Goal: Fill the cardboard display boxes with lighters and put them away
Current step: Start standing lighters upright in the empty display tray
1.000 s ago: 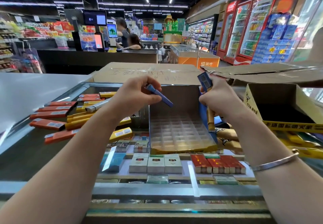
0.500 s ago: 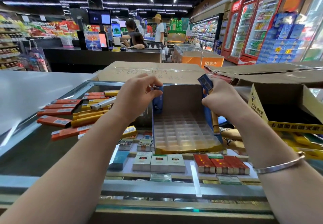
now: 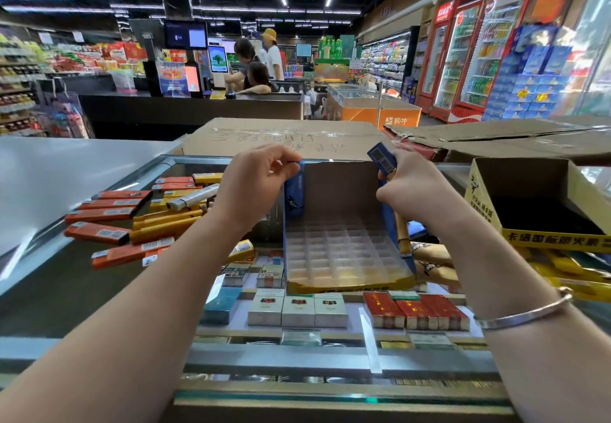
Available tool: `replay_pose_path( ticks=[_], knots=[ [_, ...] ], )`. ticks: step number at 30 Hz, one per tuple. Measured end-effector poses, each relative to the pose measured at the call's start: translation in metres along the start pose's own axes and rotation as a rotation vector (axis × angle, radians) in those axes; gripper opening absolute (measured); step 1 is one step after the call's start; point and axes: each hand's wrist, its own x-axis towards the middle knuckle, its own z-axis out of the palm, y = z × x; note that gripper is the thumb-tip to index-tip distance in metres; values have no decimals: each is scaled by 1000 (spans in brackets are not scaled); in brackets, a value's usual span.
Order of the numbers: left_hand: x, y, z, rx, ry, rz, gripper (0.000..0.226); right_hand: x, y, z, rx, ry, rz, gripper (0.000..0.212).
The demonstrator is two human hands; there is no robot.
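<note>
A cardboard display box (image 3: 340, 188) with a clear plastic grid tray (image 3: 344, 250) stands open on the glass counter. My left hand (image 3: 254, 188) holds a blue lighter (image 3: 295, 191) upright at the tray's back left corner. My right hand (image 3: 413, 188) grips several lighters: a blue lighter (image 3: 382, 157) sticks up above the fist and a tan lighter (image 3: 402, 234) hangs below it, beside the box's right wall. Loose orange and yellow lighters (image 3: 132, 214) lie in a pile on the counter to the left.
A second open yellow display box (image 3: 542, 237) sits at the right, with more lighters under it. Flattened cardboard (image 3: 281, 138) lies behind the boxes. Cigarette packs (image 3: 314, 310) fill the glass case (image 3: 297, 353) below. People stand at a checkout counter beyond.
My left hand has turned its blue lighter from slanted to upright and lowered it into the tray's back left corner. My right hand has stayed in place with its lighters.
</note>
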Motion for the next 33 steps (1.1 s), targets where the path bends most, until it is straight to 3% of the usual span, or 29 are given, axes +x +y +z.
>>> replay_pose_path(
  ticks=[4,10,13,20,25,30,33],
  knots=[
    [2,2,0,125,-11,56,17,0,0,0,-2,-5,-2,31],
    [4,-2,-4,112,-120,-1,17,0,-2,0,-6,1,0,34],
    [4,0,-2,167,-93,8,15,0,-2,1,-14,2,1,34],
    [0,3,0,20,-84,-101,17,-1,-2,-3,14,-52,14,26],
    [-3,3,3,-78,-70,-137,13,-2,-7,-18,301,34,-7,23],
    [-1,20,1,-94,-39,8,21,-9,-20,-10,662,137,-29,24],
    [-6,41,-4,-282,-263,72,33,-11,-23,-3,747,195,-21,23]
  ],
)
